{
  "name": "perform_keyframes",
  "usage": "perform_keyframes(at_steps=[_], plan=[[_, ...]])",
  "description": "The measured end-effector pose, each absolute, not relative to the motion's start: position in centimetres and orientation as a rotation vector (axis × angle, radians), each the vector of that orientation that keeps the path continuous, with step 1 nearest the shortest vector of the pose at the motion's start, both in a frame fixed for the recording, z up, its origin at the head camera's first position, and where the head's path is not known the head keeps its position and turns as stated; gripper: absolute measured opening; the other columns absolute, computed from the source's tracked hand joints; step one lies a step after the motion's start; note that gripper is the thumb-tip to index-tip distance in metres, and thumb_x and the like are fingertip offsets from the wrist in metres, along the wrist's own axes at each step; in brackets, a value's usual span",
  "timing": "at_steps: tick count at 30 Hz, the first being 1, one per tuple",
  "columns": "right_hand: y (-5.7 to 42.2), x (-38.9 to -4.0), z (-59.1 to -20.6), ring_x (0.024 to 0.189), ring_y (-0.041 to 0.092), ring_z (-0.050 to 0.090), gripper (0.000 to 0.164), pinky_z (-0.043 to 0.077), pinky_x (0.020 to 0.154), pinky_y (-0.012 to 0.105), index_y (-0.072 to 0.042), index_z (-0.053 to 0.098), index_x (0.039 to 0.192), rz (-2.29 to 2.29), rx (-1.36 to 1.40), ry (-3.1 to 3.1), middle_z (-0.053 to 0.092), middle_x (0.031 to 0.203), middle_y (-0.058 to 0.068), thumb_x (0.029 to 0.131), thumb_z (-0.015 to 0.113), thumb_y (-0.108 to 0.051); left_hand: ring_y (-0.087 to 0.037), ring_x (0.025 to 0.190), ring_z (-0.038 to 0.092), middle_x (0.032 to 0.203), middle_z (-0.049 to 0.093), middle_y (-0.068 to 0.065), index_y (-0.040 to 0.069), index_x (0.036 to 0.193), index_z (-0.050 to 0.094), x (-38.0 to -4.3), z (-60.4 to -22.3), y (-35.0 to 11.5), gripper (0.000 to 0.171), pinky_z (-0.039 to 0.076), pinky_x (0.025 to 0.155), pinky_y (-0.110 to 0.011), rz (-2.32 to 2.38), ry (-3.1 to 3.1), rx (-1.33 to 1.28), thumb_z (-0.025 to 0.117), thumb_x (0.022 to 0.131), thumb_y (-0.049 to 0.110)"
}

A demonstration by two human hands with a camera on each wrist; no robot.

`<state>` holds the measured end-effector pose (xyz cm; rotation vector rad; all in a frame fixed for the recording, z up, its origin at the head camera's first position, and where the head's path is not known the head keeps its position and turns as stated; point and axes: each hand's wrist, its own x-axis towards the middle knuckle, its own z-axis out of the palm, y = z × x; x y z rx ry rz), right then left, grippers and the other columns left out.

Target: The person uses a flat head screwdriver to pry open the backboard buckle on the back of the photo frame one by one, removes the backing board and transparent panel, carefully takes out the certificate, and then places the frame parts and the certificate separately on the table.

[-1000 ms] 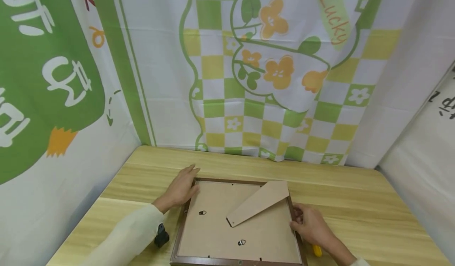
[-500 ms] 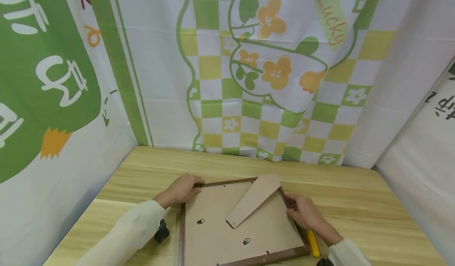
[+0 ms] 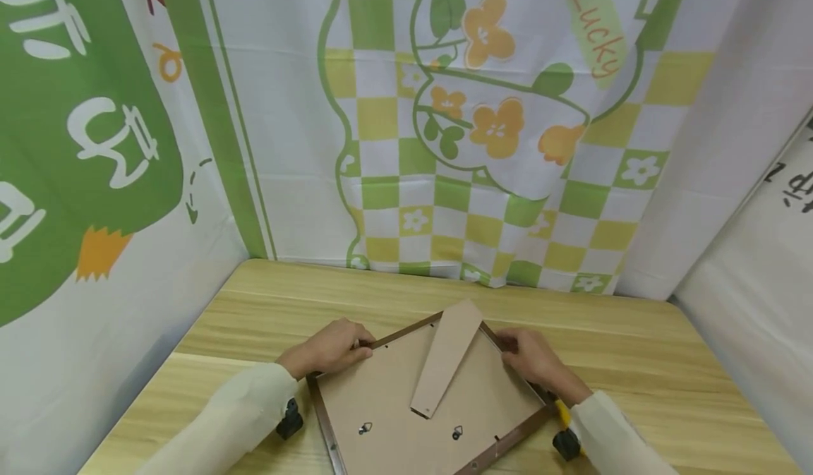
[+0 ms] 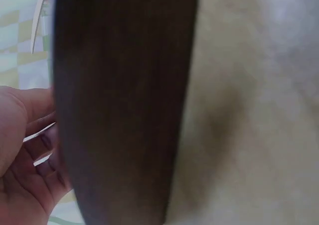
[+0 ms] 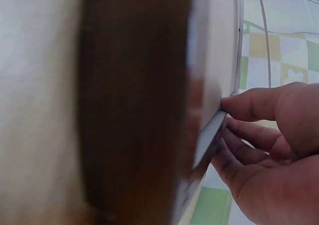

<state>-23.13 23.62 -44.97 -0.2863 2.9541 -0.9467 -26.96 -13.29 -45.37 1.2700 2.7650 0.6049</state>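
Observation:
A brown picture frame [image 3: 325, 418] lies back side up, turned at an angle, its near part cut off by the bottom of the head view. Its beige backing board [image 3: 381, 390] carries two small metal hanging rings. An easel leg [image 3: 444, 362] slants across the board, its wide end over the far corner. My left hand [image 3: 333, 348] grips the far-left edge, thumb on top. On the right edge my right hand [image 3: 536, 358] pinches the rim; the right wrist view shows its thumb [image 5: 249, 104] on the back face, fingers curled beneath.
A yellow-handled tool [image 3: 562, 413] lies on the wooden table [image 3: 660, 376] just right of the picture frame, partly hidden by the right forearm. Printed cloth [image 3: 457, 235] hangs along the table's far edge, with more cloth at both sides.
The picture frame has turned counterclockwise between my hands. My left hand has gone from lying along its left side to gripping the edge; my right hand has moved up and left with the rim.

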Motion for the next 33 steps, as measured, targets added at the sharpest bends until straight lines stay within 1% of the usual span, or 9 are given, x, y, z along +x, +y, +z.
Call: perform_keyframes(at_steps=[5, 9, 14, 17, 19, 22, 24, 28, 33], plan=[[24.8, -22.5, -45.1, 0.087, 0.021, 0.064, 0.034, 0.053, 0.071, 0.03, 0.004, 0.06, 0.115, -0.983, -0.227, 2.959, 0.067, 0.1, 0.013, 0.083, 0.063, -0.006, -0.017, 0.086, 0.064, 0.099, 0.069, -0.006, 0.005, 0.107, 0.067, -26.3, -45.7, -13.4, 0.023, 0.051, 0.073, -0.031, 0.517, 2.871, 1.248, 0.058, 0.09, 0.018], [26.1, -21.6, -44.8, 0.086, 0.018, 0.064, 0.033, 0.053, 0.069, 0.027, 0.003, 0.06, 0.116, -0.964, -0.167, 3.01, 0.067, 0.098, 0.009, 0.086, 0.062, -0.01, -0.022, 0.091, 0.064, 0.101, 0.068, -0.008, 0.003, 0.11, 0.065, -25.5, -45.7, -13.6, 0.027, 0.051, 0.08, -0.038, 0.515, 2.903, 1.187, 0.057, 0.09, 0.019], [27.7, -20.1, -44.6, 0.09, 0.024, 0.063, 0.036, 0.054, 0.071, 0.031, 0.006, 0.056, 0.118, -0.938, -0.092, 3.054, 0.066, 0.102, 0.015, 0.086, 0.06, -0.012, -0.025, 0.095, 0.064, 0.103, 0.068, -0.011, 0.001, 0.11, 0.065, -24.4, -45.9, -13.9, 0.028, 0.05, 0.083, -0.041, 0.607, 2.935, 1.08, 0.058, 0.089, 0.017], [28.7, -19.0, -44.4, 0.094, 0.028, 0.063, 0.041, 0.054, 0.073, 0.035, 0.006, 0.055, 0.119, -0.901, -0.04, 3.074, 0.065, 0.106, 0.02, 0.087, 0.061, -0.018, -0.02, 0.088, 0.063, 0.101, 0.068, -0.01, 0.002, 0.112, 0.064, -23.8, -46.0, -13.9, 0.028, 0.052, 0.077, -0.036, 0.646, 2.952, 0.996, 0.059, 0.088, 0.016], [29.2, -18.2, -44.3, 0.091, 0.028, 0.063, 0.042, 0.054, 0.071, 0.036, 0.007, 0.056, 0.117, -0.846, -0.013, 3.087, 0.065, 0.103, 0.02, 0.086, 0.062, -0.022, -0.014, 0.077, 0.059, 0.097, 0.067, -0.009, 0.0, 0.113, 0.063, -23.2, -46.0, -13.9, 0.03, 0.049, 0.067, -0.029, 0.659, 2.97, 0.947, 0.06, 0.087, 0.015], [29.5, -17.0, -44.4, 0.079, 0.019, 0.062, 0.043, 0.052, 0.064, 0.032, 0.006, 0.06, 0.109, -0.76, 0.006, 3.092, 0.066, 0.092, 0.013, 0.084, 0.065, -0.029, -0.008, 0.068, 0.047, 0.093, 0.064, -0.008, -0.004, 0.116, 0.06, -22.4, -46.1, -13.9, 0.034, 0.041, 0.058, -0.021, 0.694, 2.989, 0.865, 0.06, 0.086, 0.013], [29.4, -16.4, -44.6, 0.064, 0.012, 0.056, 0.038, 0.047, 0.055, 0.026, 0.002, 0.063, 0.099, -0.732, 0.028, 3.06, 0.064, 0.078, 0.007, 0.081, 0.068, -0.031, -0.008, 0.065, 0.044, 0.093, 0.063, -0.009, -0.007, 0.118, 0.058, -21.9, -46.2, -13.7, 0.037, 0.038, 0.054, -0.019, 0.731, 2.993, 0.809, 0.06, 0.086, 0.012], [29.0, -15.4, -45.0, 0.055, 0.007, 0.043, 0.04, 0.037, 0.05, 0.021, -0.003, 0.062, 0.09, -0.679, 0.073, 3.007, 0.057, 0.071, 0.001, 0.075, 0.073, -0.039, -0.009, 0.068, 0.044, 0.094, 0.062, -0.009, -0.007, 0.12, 0.057, -20.8, -46.3, -13.3, 0.039, 0.037, 0.054, -0.019, 0.777, 3.004, 0.709, 0.06, 0.085, 0.01], [28.9, -14.8, -45.1, 0.056, 0.011, 0.045, 0.047, 0.035, 0.047, 0.022, 0.0, 0.06, 0.091, -0.582, 0.112, 2.991, 0.053, 0.07, 0.002, 0.069, 0.077, -0.037, -0.011, 0.067, 0.043, 0.096, 0.061, -0.012, -0.008, 0.12, 0.056, -19.4, -46.2, -12.4, 0.04, 0.036, 0.053, -0.021, 0.85, 2.992, 0.621, 0.058, 0.084, 0.008]])
